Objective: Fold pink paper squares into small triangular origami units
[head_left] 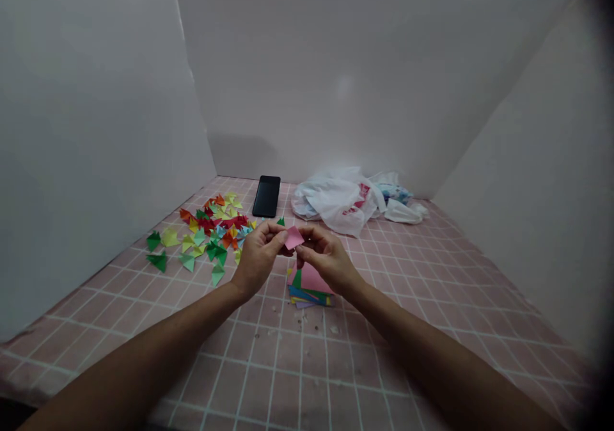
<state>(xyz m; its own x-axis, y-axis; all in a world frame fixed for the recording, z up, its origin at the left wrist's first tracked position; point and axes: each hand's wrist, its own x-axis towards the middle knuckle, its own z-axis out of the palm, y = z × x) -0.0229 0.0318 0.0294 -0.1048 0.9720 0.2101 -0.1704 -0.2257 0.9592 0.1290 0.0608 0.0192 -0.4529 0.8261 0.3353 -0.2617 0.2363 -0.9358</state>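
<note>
A small folded piece of pink paper (294, 238), diamond-shaped from here, is held up in the middle of the view. My left hand (261, 252) pinches its left side between thumb and fingers. On the opposite side, the fingertips of my right hand (326, 255) grip its edge. Just below and partly behind my right hand lies a stack of coloured paper sheets (311, 295), with pink on top and green, blue and yellow edges showing. Left of my left hand, many small folded paper pieces (208, 223) in red, orange, yellow and green are spread about.
A black phone (267, 196) lies near the back wall. To its right is a crumpled white plastic bag (340, 197) with red print, beside a smaller white and blue bundle (398, 197). Pink checked cloth (259, 380) covers the table, with pale walls on three sides.
</note>
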